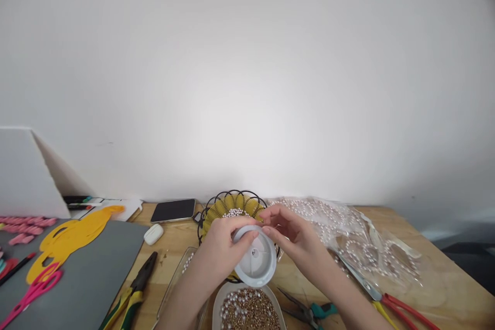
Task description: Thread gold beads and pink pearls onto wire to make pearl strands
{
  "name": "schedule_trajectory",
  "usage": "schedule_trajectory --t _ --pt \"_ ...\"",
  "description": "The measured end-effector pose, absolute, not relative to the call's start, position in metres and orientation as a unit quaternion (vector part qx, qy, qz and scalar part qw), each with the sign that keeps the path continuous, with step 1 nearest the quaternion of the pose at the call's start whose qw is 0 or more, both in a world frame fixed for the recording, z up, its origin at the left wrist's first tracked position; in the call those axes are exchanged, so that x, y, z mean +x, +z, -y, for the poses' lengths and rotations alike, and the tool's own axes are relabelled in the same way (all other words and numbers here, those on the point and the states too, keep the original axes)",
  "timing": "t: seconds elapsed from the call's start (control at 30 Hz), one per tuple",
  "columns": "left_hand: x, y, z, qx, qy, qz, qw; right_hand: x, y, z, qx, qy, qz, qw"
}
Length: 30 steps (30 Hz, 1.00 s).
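My left hand is closed on a round white plastic spool, its thumb lying over the near face and the spool tilted toward me. My right hand is at the spool's upper right edge, thumb and fingertips pinched together. Whatever is between those fingertips is too small to make out. Behind the hands stands a yellow basket with a black looped wire rim, holding pearl beads. Below the spool, a white dish contains gold and pearl-coloured beads.
Teal-handled pliers, red-and-yellow-handled cutters and bagged bead strands lie to the right. Leftward are green-yellow pliers, a white case, a phone, pink scissors and yellow cord on a grey mat.
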<state>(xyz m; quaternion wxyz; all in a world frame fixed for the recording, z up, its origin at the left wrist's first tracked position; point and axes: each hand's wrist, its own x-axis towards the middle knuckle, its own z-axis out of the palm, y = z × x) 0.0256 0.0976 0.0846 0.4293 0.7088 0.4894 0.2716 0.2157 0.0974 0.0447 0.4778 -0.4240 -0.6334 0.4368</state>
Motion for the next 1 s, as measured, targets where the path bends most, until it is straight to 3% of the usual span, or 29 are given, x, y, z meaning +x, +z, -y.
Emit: schedule_trajectory --t 0.33,0.77,1.0 --pt "0.026 0.087 -0.094 0.728 0.240 -0.504 0.398 0.217 0.051 -0.084 -0.457 0.388 0.680 0.422" --pt "0.030 0.086 -0.094 0.712 0.277 -0.540 0.354 0.209 0.049 -0.071 -0.442 0.315 0.717 0.437" --pt "0.015 0.076 -0.103 0.641 0.255 -0.556 0.464 0.256 0.073 -0.079 -0.507 0.284 0.720 0.378"
